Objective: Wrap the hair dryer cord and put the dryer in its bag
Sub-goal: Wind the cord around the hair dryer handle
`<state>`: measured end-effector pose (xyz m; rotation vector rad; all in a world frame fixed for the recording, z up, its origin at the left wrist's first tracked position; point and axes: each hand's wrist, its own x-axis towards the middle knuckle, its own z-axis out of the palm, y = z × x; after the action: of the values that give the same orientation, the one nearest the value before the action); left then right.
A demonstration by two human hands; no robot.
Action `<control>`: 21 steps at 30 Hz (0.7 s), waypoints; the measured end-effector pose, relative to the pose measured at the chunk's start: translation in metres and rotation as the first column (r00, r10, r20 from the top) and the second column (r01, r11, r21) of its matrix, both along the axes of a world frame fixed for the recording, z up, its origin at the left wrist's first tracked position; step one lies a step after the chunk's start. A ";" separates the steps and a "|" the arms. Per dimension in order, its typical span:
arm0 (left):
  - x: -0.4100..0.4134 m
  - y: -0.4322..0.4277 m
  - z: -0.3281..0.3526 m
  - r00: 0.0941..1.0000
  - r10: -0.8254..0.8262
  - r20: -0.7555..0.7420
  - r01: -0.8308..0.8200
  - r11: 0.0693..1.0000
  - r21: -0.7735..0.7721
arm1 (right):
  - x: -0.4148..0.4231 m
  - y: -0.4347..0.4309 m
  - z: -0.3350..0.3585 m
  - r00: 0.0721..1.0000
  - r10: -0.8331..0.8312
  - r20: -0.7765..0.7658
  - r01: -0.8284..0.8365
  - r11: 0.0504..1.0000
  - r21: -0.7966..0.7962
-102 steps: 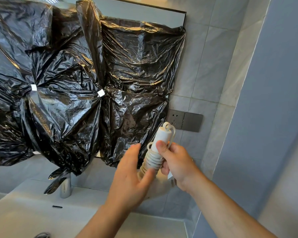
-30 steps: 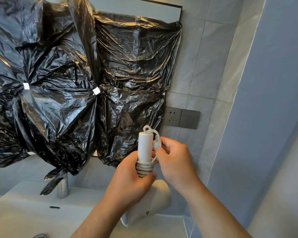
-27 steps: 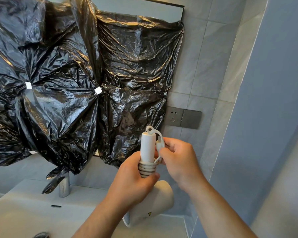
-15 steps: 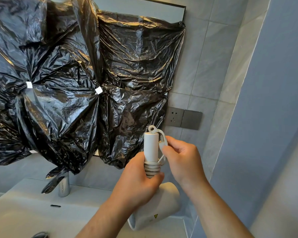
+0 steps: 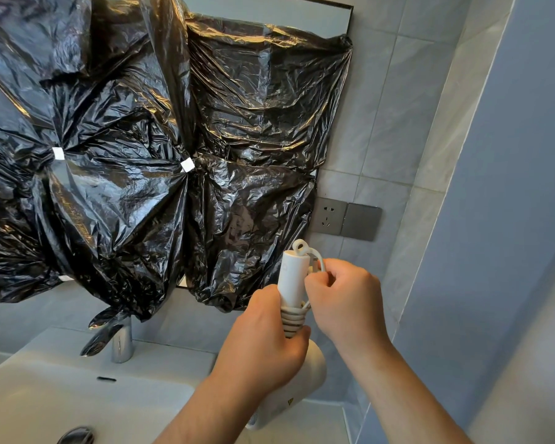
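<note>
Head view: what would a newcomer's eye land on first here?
The crinkled black plastic taped over the mirror fills the upper left. At lower centre the left hand grips the white hair dryer, handle up, with the cord coiled round it, and the right hand pinches the loose cord end beside the handle. A grey wall socket sits right of the plastic.

One wide-angle camera on the person's head looks forward and down, close above the left hand [image 5: 260, 350] and right hand [image 5: 346, 302], facing the tiled wall [image 5: 382, 107] over the sink [image 5: 45, 389].
</note>
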<state>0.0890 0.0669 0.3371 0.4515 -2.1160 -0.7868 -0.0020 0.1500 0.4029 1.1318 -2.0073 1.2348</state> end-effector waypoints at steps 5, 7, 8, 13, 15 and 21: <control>0.002 0.001 0.005 1.000 0.023 0.022 -0.022 0.999 -0.027 | -0.002 0.001 0.001 1.000 0.014 -0.020 -0.014 1.000 -0.005; 0.003 0.002 0.006 0.999 0.043 0.034 -0.041 0.998 -0.042 | -0.002 -0.001 0.003 0.999 -0.001 -0.036 0.002 0.999 0.032; 0.003 0.002 0.006 0.998 0.048 0.035 -0.047 0.998 -0.042 | -0.002 -0.001 0.004 0.999 -0.008 -0.038 0.010 0.999 0.050; 0.002 -0.001 0.006 0.998 0.013 0.055 -0.013 1.000 -0.004 | -0.005 0.000 0.005 0.997 -0.005 0.078 0.002 0.999 0.043; 0.001 -0.003 0.006 0.998 0.005 0.055 -0.006 1.000 0.025 | -0.006 0.000 0.006 0.984 0.011 0.177 -0.011 1.000 0.000; 0.000 -0.001 0.007 0.998 -0.008 0.060 0.006 0.999 0.033 | -0.012 0.002 0.010 0.960 0.044 0.276 -0.046 0.999 -0.001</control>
<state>0.0890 0.0663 0.3441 0.4909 -2.1640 -0.8217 -0.0140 0.1517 0.4127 1.0613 -2.1971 1.4805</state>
